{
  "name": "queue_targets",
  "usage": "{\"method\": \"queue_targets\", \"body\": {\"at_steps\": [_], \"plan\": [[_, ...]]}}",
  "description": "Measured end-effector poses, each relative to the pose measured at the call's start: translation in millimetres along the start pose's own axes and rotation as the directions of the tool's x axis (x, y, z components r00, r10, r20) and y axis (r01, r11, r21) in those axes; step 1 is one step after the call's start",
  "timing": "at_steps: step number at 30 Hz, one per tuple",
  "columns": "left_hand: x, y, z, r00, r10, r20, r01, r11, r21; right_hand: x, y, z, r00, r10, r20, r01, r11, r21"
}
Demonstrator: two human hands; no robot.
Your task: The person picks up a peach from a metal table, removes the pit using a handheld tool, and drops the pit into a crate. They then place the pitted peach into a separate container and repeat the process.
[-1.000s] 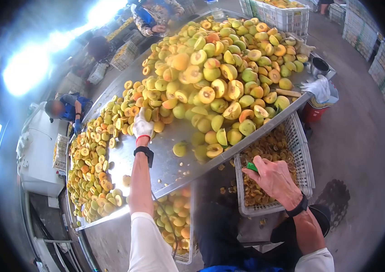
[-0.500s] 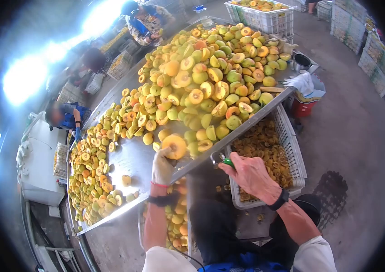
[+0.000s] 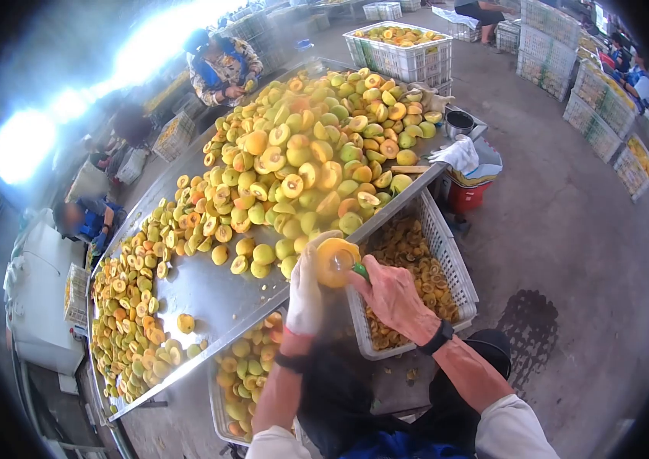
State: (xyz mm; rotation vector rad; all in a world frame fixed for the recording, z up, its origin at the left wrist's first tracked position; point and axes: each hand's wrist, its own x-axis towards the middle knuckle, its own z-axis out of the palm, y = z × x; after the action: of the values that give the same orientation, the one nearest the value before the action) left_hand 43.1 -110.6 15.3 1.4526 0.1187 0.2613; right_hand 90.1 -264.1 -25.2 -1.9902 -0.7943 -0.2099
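Observation:
My left hand, in a pale glove, grips a peach half by its edge, cut face toward me. In my right hand, which is bare, is a green-handled pitting spoon. Its looped metal end, partly blurred, lies against the middle of the cut face. Both hands are just off the edge of the metal table, where many halved peaches are heaped. Below my right hand stands a white crate with brown-yellow pit pieces in it.
Another crate of peaches stands under the table by my left arm. A white glove, a dark metal cup and a red bucket are at the right corner. Co-workers sit along the far side. Stacked crates stand at right.
My hands have come together: the pitting spoon, apart from the fruit before, now touches the peach half. The peach half has moved right, off the table edge. My view has shifted slightly.

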Motion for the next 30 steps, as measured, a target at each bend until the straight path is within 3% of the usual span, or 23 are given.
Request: {"method": "queue_targets", "body": {"at_steps": [2, 3, 4, 6, 10, 13, 15, 16, 18, 19, 21, 23, 25, 27, 28, 30], "plan": [[4.6, -6.8, 13.1, 0.985, 0.123, -0.120, -0.109, 0.987, 0.119, -1.5, 1.8, 2.5, 0.999, 0.035, 0.011, -0.036, 0.999, 0.027], [3.7, -3.5, 25.3, 0.971, 0.120, -0.208, -0.092, 0.986, 0.141, -2.8, 2.8, 5.0, 0.997, 0.070, 0.030, -0.072, 0.996, 0.062], [5.8, -12.1, 28.0, 0.974, 0.110, -0.198, -0.083, 0.986, 0.143, -4.2, 4.0, 6.6, 0.996, 0.084, 0.025, -0.085, 0.994, 0.062], [12.4, -25.9, 32.9, 0.915, 0.247, -0.318, -0.204, 0.965, 0.165, -5.3, 5.6, 6.8, 0.988, 0.126, 0.095, -0.132, 0.989, 0.062], [13.3, -26.7, 39.5, 0.876, 0.176, -0.450, -0.147, 0.984, 0.098, -5.7, 4.3, 8.8, 0.985, 0.132, 0.107, -0.144, 0.984, 0.104], [15.2, -22.8, 25.9, 0.929, 0.188, -0.320, -0.116, 0.965, 0.234, -2.4, 7.4, 3.7, 0.967, 0.137, 0.213, -0.176, 0.969, 0.176], [16.1, -19.8, 21.2, 0.947, 0.171, -0.271, -0.117, 0.972, 0.203, 3.6, 5.2, -6.5, 0.955, 0.023, 0.297, -0.138, 0.916, 0.376], [17.1, -18.6, 20.7, 0.963, 0.150, -0.222, -0.115, 0.979, 0.166, 7.2, 5.1, -11.9, 0.958, 0.023, 0.287, -0.135, 0.917, 0.376], [16.9, -18.8, 22.3, 0.965, 0.146, -0.216, -0.110, 0.979, 0.169, 10.6, 4.6, -22.9, 0.751, 0.204, 0.628, -0.557, 0.706, 0.437], [17.5, -19.2, 23.4, 0.965, 0.143, -0.219, -0.106, 0.980, 0.171, 7.9, 6.0, -20.7, 0.755, 0.205, 0.623, -0.551, 0.712, 0.435], [18.2, -23.7, 22.4, 0.963, 0.145, -0.228, -0.096, 0.972, 0.214, 1.2, 6.8, -11.2, 0.879, 0.184, 0.441, -0.332, 0.898, 0.288], [14.1, -24.5, 24.9, 0.958, 0.141, -0.249, -0.076, 0.964, 0.255, -1.4, 5.3, -16.7, 0.891, 0.148, 0.429, -0.287, 0.916, 0.280], [8.6, -20.5, 30.5, 0.949, 0.219, -0.228, -0.158, 0.954, 0.256, -10.4, 6.5, -15.2, 0.902, 0.120, 0.415, -0.251, 0.927, 0.278], [2.0, -14.5, 30.0, 0.961, 0.209, -0.182, -0.150, 0.944, 0.295, -16.3, 17.1, -9.0, 0.943, -0.126, 0.309, 0.026, 0.951, 0.308], [1.9, -11.9, 30.0, 0.970, 0.200, -0.136, -0.145, 0.931, 0.336, -16.0, 16.9, -11.2, 0.945, -0.127, 0.300, 0.032, 0.952, 0.304], [1.0, -13.5, 33.4, 0.954, 0.271, -0.131, -0.206, 0.905, 0.372, -17.0, 11.4, -16.4, 0.879, 0.078, 0.470, -0.297, 0.861, 0.412]]}}
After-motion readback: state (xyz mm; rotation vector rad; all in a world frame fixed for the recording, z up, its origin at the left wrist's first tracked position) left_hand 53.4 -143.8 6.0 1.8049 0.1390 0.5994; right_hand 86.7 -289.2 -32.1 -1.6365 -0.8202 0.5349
